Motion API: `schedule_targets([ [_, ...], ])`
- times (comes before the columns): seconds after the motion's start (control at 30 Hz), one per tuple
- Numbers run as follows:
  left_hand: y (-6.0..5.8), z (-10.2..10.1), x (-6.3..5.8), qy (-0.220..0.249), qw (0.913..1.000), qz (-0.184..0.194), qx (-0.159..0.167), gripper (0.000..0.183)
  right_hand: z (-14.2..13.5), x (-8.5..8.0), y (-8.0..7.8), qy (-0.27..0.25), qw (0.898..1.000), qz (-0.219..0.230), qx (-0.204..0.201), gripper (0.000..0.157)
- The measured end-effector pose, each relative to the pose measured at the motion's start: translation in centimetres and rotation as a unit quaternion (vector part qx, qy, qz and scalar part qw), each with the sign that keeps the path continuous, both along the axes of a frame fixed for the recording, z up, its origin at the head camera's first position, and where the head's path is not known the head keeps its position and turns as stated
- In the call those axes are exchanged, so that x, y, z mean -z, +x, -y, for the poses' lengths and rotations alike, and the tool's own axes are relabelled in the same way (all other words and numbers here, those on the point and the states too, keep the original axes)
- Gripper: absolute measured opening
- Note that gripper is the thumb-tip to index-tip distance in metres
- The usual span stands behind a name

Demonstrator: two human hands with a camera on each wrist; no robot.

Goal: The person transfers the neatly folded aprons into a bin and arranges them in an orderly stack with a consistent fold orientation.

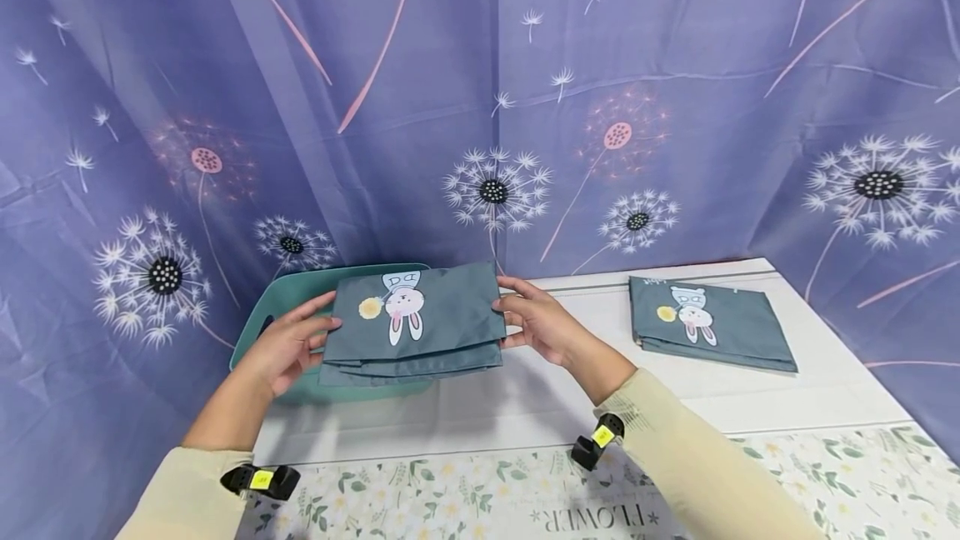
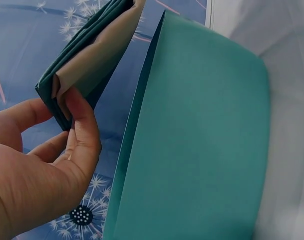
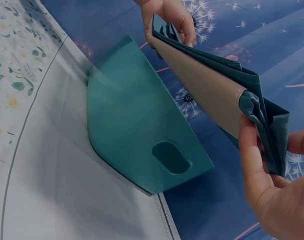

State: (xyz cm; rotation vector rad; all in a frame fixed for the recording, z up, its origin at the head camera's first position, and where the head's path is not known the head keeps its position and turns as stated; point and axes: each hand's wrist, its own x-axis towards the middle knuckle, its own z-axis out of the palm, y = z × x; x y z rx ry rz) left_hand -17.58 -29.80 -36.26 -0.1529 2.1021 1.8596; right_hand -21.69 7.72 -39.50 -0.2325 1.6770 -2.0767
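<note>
A folded dark green cloth (image 1: pixel 450 307) with a rabbit print, its picture upside down in the head view, is held up between both hands. My left hand (image 1: pixel 288 344) pinches its left end, thumb on the beige underside in the left wrist view. At the opposite end, my right hand (image 1: pixel 543 323) grips the folded layers between thumb and fingers. The cloth is raised above a green plastic bin (image 3: pixel 127 100), overlapping its right part in the head view. What lies inside the bin is hidden.
To the right, a second folded cloth (image 1: pixel 720 327) with the same rabbit print lies on the white table cover (image 1: pixel 570 407). A floral-patterned strip (image 1: pixel 420 490) runs along the near edge. Behind hangs a blue-purple dandelion curtain (image 1: pixel 420 107), close to the bin.
</note>
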Motion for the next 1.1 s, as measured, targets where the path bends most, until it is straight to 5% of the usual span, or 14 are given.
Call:
schedule_targets([
  [0.23, -0.2, 0.7, 0.0, -0.023, 0.9996, 0.002, 0.014, 0.074, 0.6, -0.3, -0.1, 0.005, 1.0, 0.008, 0.006, 0.066],
  [1.1, -1.2, 3.2, -0.7, 0.015, 0.9996, -0.018, -0.015, 0.07, 3.9, -1.1, -0.9, -0.018, 1.0, 0.008, 0.002, 0.061],
])
